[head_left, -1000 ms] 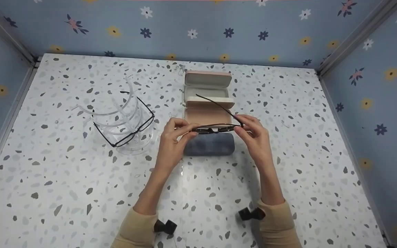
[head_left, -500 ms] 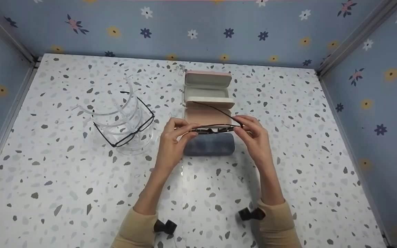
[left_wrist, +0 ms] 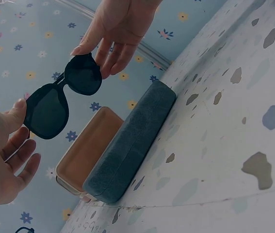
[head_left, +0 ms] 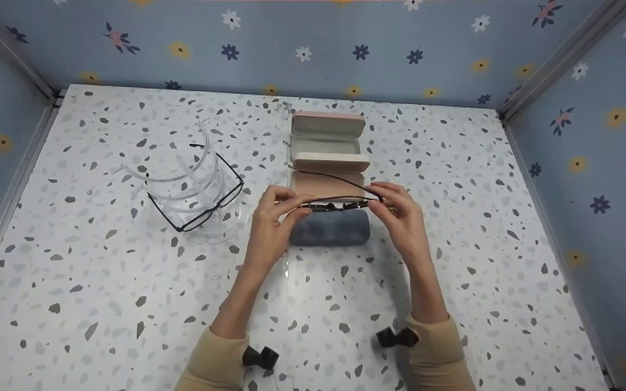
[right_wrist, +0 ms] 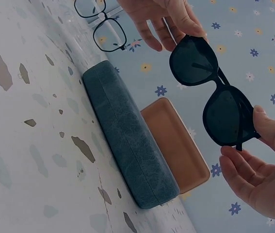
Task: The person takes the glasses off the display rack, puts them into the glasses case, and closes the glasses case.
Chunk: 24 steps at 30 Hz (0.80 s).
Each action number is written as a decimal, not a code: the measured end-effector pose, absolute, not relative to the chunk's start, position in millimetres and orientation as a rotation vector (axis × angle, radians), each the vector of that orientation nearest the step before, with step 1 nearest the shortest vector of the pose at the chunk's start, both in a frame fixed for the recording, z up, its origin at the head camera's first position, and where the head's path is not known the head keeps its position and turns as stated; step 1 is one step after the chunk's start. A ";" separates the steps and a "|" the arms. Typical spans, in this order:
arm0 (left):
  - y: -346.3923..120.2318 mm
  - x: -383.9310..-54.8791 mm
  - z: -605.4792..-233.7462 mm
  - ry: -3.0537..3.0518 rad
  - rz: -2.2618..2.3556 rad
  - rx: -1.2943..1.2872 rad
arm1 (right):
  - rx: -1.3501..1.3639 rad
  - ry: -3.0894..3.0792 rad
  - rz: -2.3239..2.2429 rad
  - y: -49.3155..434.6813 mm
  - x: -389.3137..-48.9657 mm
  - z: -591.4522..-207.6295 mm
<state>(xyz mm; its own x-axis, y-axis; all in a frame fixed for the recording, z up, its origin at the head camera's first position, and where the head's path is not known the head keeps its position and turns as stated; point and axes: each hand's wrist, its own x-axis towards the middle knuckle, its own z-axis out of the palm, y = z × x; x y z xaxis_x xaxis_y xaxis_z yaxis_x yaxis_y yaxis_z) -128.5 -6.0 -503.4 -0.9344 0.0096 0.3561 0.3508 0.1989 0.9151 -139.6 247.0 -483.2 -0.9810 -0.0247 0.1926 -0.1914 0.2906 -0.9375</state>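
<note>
Both hands hold a pair of dark sunglasses (head_left: 340,206) in the air, above a closed blue glasses case (head_left: 330,228). My left hand (head_left: 274,228) pinches the left end of the frame, and my right hand (head_left: 404,220) pinches the right end near the hinge. One temple lies folded along the frame; the other slants from the right hinge, partly folded in. From the left wrist view, both dark lenses (left_wrist: 47,109) face the camera, with the blue case (left_wrist: 130,143) below. The right wrist view shows the temples crossing behind the sunglasses (right_wrist: 224,114).
Behind the blue case stands an open case with peach lining (head_left: 326,184), and beyond it another open case with grey lining (head_left: 326,145). A clear display stand (head_left: 204,179) on the left carries black-framed eyeglasses (head_left: 201,218). Flower-patterned panels (head_left: 313,49) border the speckled table (head_left: 340,304).
The slanting temple has swung inward, its tip coming nearer to the sunglasses' frame. My hands have stayed in nearly the same place.
</note>
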 end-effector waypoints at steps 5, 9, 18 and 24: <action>-6.3 -129.0 -504.3 -2.208 -1.794 -0.350 | 0.201 -2.409 1.789 247.2 -140.0 -483.8; -6.3 -129.6 -505.4 -2.203 -1.796 -0.353 | 0.202 -2.409 1.793 247.6 -140.1 -484.2; -7.1 -128.4 -504.1 -2.209 -1.809 -0.350 | 0.232 -2.411 1.788 247.3 -140.8 -484.3; -7.1 -128.4 -503.9 -2.210 -1.804 -0.347 | 0.230 -2.420 1.777 247.5 -140.7 -484.9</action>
<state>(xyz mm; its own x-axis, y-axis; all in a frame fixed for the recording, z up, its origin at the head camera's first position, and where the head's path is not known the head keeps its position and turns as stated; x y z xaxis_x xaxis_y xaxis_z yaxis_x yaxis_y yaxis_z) -128.4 -7.1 -503.9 -0.9357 0.0161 0.3523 0.3484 0.1974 0.9163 -140.7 247.5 -484.9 -0.9799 -0.0456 0.1944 -0.1991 0.2949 -0.9346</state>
